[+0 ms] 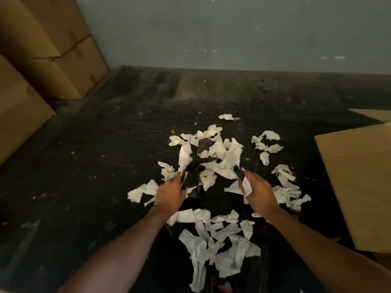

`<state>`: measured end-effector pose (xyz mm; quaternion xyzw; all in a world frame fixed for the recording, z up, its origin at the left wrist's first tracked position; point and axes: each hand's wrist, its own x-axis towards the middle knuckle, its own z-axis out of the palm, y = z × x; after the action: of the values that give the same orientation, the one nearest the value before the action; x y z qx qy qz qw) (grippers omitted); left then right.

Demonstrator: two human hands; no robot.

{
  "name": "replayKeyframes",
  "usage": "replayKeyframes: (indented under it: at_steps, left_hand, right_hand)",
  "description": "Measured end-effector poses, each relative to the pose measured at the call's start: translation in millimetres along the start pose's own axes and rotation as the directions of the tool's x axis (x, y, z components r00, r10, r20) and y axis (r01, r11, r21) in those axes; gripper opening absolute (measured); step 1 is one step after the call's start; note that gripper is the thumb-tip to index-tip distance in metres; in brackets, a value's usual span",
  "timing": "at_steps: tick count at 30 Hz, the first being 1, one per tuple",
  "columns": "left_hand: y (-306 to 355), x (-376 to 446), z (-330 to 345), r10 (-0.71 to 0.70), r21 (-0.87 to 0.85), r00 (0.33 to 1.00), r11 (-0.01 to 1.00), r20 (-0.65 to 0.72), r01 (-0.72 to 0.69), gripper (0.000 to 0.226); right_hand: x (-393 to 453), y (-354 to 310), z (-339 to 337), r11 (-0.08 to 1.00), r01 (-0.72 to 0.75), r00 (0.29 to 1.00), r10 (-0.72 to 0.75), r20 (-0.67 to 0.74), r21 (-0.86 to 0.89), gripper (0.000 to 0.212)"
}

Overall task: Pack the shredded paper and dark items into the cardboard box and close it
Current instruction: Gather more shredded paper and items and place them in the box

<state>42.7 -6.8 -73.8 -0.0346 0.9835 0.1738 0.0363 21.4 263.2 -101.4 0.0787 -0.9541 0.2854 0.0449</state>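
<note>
White torn paper scraps lie scattered across a dark floor in front of me, with more scraps nearer my body. My left hand is closed on a dark item together with a strip of paper. My right hand grips a smaller dark item and a paper scrap. Another dark piece lies among the scraps farther out. The open cardboard box stands at the right, its flap tilted toward me; the inside is hidden.
Closed cardboard boxes are stacked at the back left, with another box in front of them. A grey wall bounds the floor at the far side. The dark floor spreads to the left.
</note>
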Motion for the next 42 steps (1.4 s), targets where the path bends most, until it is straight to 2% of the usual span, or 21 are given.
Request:
replayKeyframes:
  at_steps: [3,7,11,15,19,22,30,33,39,42]
  left_hand:
    - [8.1,-8.7,-25.3,-0.039,-0.005,0.997,0.999,-0.069,0.039,0.031]
    - [18.6,-20.1,-67.4,-0.036,-0.024,0.990,0.999,-0.139,0.033,0.030]
    - [28.8,-45.3,-107.2,-0.010,-0.015,0.977,1.000,-0.212,0.007,0.030]
    - [35.7,-85.2,-139.3,-0.001,-0.039,0.955,0.999,-0.297,-0.012,0.026]
    - [40.1,-128.1,-159.5,0.033,-0.026,0.928,0.999,-0.372,-0.046,0.030]
    - [48.9,-152.7,-167.7,0.046,-0.004,0.913,0.999,-0.404,-0.053,0.033]
    - [120.5,-173.2,-166.2,0.168,0.008,0.893,0.983,-0.418,-0.182,0.026]
    - [161.0,-168.2,-162.8,0.220,0.009,0.883,0.971,-0.415,-0.238,0.024]
    - [269.4,-147.9,-152.9,0.336,0.033,0.844,0.934,-0.419,-0.356,0.028]
    - [339.6,-131.9,-147.7,0.387,0.032,0.812,0.909,-0.436,-0.416,0.029]
  right_hand:
    - [9.8,-17.9,-26.7,0.996,0.032,0.998,-0.028,-0.050,0.080,0.028]
    - [16.0,-41.2,-64.9,0.989,0.120,0.986,-0.108,-0.126,0.091,0.024]
    - [10.3,-65.1,-102.2,0.970,0.225,0.967,-0.211,-0.140,0.089,0.012]
    - [-0.6,-86.6,-138.7,0.960,0.280,0.947,-0.272,-0.171,0.026,0.016]
    - [-21.5,-93.8,-178.0,0.932,0.333,0.925,-0.352,-0.141,-0.142,0.033]
    - [-46.7,-91.3,-214.8,0.925,0.321,0.924,-0.353,-0.147,-0.203,0.036]
    - [-97.5,-28.7,-305.6,0.923,0.211,0.925,-0.295,-0.241,-0.321,0.030]
    - [-112.1,1.8,-335.9,0.931,0.146,0.923,-0.250,-0.293,-0.335,0.035]
    - [-129.6,79.8,-398.4,0.922,0.059,0.922,-0.197,-0.333,-0.382,0.030]
    - [-132.1,123.1,-437.2,0.916,0.020,0.929,-0.165,-0.331,-0.401,0.039]
